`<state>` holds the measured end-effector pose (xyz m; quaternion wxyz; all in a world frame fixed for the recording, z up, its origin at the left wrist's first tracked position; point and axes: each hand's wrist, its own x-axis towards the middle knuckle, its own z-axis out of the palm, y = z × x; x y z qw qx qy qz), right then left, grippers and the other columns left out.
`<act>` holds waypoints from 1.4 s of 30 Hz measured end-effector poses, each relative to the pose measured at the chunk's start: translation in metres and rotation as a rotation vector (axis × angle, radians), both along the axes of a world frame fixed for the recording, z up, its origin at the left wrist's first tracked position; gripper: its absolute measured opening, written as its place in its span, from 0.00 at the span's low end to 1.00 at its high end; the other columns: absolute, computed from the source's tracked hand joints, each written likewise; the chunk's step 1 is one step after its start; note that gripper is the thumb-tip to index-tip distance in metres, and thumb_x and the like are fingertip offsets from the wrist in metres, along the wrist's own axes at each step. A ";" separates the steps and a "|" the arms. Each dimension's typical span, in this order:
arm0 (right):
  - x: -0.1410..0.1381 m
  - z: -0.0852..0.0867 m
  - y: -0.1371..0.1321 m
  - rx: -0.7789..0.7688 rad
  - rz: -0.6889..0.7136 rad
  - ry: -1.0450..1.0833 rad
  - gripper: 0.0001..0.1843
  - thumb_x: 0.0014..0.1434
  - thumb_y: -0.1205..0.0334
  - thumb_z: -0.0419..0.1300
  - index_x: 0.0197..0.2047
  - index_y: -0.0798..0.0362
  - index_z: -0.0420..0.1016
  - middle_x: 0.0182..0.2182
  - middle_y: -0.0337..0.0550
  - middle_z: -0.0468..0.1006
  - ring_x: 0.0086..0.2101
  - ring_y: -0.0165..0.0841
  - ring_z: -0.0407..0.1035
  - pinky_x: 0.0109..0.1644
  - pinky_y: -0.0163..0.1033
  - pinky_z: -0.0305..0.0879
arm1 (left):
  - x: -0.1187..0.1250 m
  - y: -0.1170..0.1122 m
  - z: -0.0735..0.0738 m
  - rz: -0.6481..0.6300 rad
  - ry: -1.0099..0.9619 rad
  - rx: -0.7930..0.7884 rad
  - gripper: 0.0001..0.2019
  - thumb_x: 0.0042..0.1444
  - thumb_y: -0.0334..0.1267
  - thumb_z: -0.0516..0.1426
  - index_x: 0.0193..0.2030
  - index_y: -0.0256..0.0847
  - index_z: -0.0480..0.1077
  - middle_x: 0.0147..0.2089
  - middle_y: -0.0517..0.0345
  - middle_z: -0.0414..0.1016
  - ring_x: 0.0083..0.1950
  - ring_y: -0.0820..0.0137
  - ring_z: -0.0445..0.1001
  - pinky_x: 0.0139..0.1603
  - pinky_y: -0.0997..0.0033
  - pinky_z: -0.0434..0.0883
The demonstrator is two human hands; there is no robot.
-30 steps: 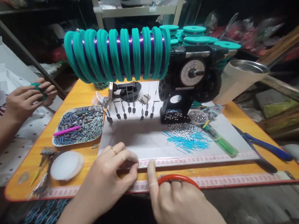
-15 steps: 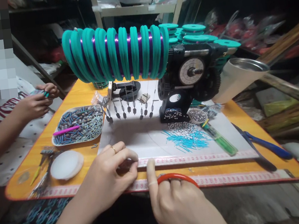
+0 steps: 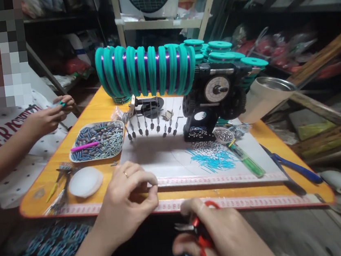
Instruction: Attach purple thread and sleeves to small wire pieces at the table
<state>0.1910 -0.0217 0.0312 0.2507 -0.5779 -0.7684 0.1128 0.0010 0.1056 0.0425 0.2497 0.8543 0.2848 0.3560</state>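
Right hand (image 3: 227, 230): since the earlier frame, rolled over and drawn down off the white board (image 3: 162, 159), baring the tool's nose; its fingers wrap the red-handled pliers (image 3: 204, 241).
Left hand (image 3: 130, 192): just left of centre, thumb and forefinger tips pressed together by the board's front edge; whatever they pinch, I cannot tell.
Red-handled pliers: bottom of the frame, right of centre, nose pointing left; probably light, stiff and hard to slip from, best gripped low on both handles.
Shirt (image 3: 30, 168): left edge, a co-worker's; red capitals, apparently "ER" first, the rest uncertain.
Tape strips (image 3: 228, 202): 2, lower part; printed figures too small.
Dial (image 3: 217, 89): right of centre, markings unreadable.
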 end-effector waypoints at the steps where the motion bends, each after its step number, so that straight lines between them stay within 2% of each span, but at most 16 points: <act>1: -0.003 -0.005 -0.004 -0.091 0.019 0.152 0.16 0.74 0.47 0.60 0.47 0.52 0.64 0.26 0.34 0.74 0.23 0.33 0.71 0.24 0.32 0.58 | -0.002 -0.005 -0.001 0.019 -0.058 -0.004 0.08 0.61 0.23 0.55 0.37 0.41 0.69 0.34 0.61 0.68 0.42 0.68 0.65 0.46 0.65 0.62; 2: -0.008 -0.009 -0.006 -0.182 0.023 0.264 0.22 0.76 0.39 0.53 0.46 0.52 0.64 0.26 0.34 0.73 0.22 0.32 0.69 0.24 0.32 0.57 | -0.004 -0.011 -0.003 0.032 -0.110 -0.018 0.09 0.61 0.22 0.56 0.37 0.42 0.69 0.34 0.61 0.67 0.43 0.68 0.65 0.46 0.65 0.62; 4: -0.019 -0.015 -0.007 -0.320 -0.011 0.383 0.32 0.72 0.28 0.46 0.44 0.52 0.65 0.24 0.35 0.72 0.21 0.33 0.66 0.25 0.33 0.56 | -0.007 -0.022 -0.006 0.045 -0.189 -0.066 0.11 0.60 0.21 0.55 0.38 0.43 0.68 0.35 0.61 0.67 0.44 0.68 0.65 0.45 0.67 0.64; 7: -0.035 -0.018 -0.001 -0.436 -0.045 0.466 0.43 0.63 0.18 0.40 0.43 0.53 0.66 0.26 0.40 0.72 0.23 0.36 0.66 0.28 0.35 0.56 | -0.009 -0.036 -0.011 0.053 -0.251 -0.098 0.12 0.59 0.20 0.55 0.39 0.44 0.68 0.36 0.61 0.67 0.46 0.68 0.66 0.49 0.66 0.65; 9: -0.042 -0.016 0.005 -0.485 -0.023 0.476 0.47 0.60 0.14 0.35 0.42 0.53 0.64 0.26 0.42 0.71 0.23 0.37 0.64 0.28 0.36 0.54 | -0.011 -0.042 -0.013 0.057 -0.264 -0.099 0.12 0.59 0.20 0.55 0.39 0.44 0.68 0.37 0.61 0.68 0.48 0.68 0.67 0.52 0.65 0.66; 11: -0.046 -0.014 0.010 -0.521 -0.005 0.455 0.46 0.60 0.14 0.32 0.40 0.52 0.61 0.25 0.42 0.69 0.23 0.38 0.62 0.29 0.37 0.53 | -0.012 -0.045 -0.013 0.062 -0.268 -0.093 0.12 0.59 0.20 0.55 0.39 0.45 0.67 0.37 0.62 0.68 0.50 0.69 0.67 0.53 0.66 0.66; 15: -0.049 -0.011 0.012 -0.573 0.000 0.429 0.41 0.62 0.17 0.34 0.38 0.49 0.57 0.24 0.41 0.66 0.24 0.37 0.60 0.30 0.37 0.53 | -0.015 -0.048 -0.013 0.084 -0.286 -0.097 0.12 0.59 0.21 0.55 0.39 0.45 0.68 0.37 0.63 0.69 0.51 0.70 0.68 0.53 0.68 0.67; 20: -0.048 -0.011 0.011 -0.539 0.021 0.462 0.40 0.66 0.20 0.38 0.40 0.52 0.62 0.25 0.42 0.68 0.26 0.37 0.63 0.32 0.35 0.57 | -0.017 -0.049 -0.013 0.092 -0.290 -0.102 0.12 0.58 0.21 0.55 0.38 0.45 0.68 0.36 0.64 0.70 0.51 0.69 0.68 0.52 0.67 0.67; 24: -0.048 -0.011 0.011 -0.559 0.026 0.508 0.42 0.64 0.19 0.42 0.42 0.54 0.65 0.26 0.41 0.67 0.24 0.34 0.57 0.28 0.35 0.53 | -0.018 -0.049 -0.013 0.099 -0.277 -0.093 0.12 0.58 0.21 0.55 0.39 0.46 0.68 0.36 0.64 0.70 0.52 0.68 0.67 0.53 0.65 0.67; 30: -0.047 -0.027 0.012 -0.434 0.127 0.688 0.36 0.67 0.25 0.53 0.41 0.55 0.67 0.21 0.31 0.59 0.20 0.27 0.48 0.24 0.32 0.46 | -0.019 -0.049 -0.011 0.103 -0.258 -0.040 0.11 0.58 0.21 0.56 0.39 0.45 0.69 0.35 0.64 0.72 0.51 0.67 0.67 0.54 0.61 0.65; 34: -0.047 -0.036 0.011 -0.412 0.197 0.789 0.32 0.68 0.29 0.57 0.39 0.55 0.67 0.19 0.30 0.58 0.18 0.25 0.49 0.21 0.30 0.44 | -0.020 -0.049 -0.011 0.092 -0.243 -0.033 0.11 0.59 0.22 0.57 0.39 0.45 0.69 0.35 0.64 0.72 0.51 0.66 0.67 0.55 0.60 0.64; 39: -0.048 -0.032 0.010 -0.431 0.123 0.754 0.35 0.66 0.25 0.55 0.37 0.53 0.65 0.22 0.35 0.63 0.20 0.28 0.52 0.22 0.31 0.46 | -0.019 -0.047 -0.011 0.102 -0.231 -0.021 0.11 0.58 0.22 0.57 0.39 0.45 0.69 0.35 0.64 0.73 0.51 0.66 0.67 0.54 0.59 0.64; 42: -0.049 -0.030 0.011 -0.476 0.090 0.749 0.35 0.67 0.25 0.53 0.38 0.52 0.63 0.20 0.34 0.62 0.18 0.28 0.53 0.20 0.31 0.47 | -0.016 -0.046 -0.014 0.112 -0.247 -0.024 0.11 0.58 0.22 0.58 0.38 0.44 0.69 0.34 0.63 0.74 0.50 0.65 0.68 0.54 0.58 0.65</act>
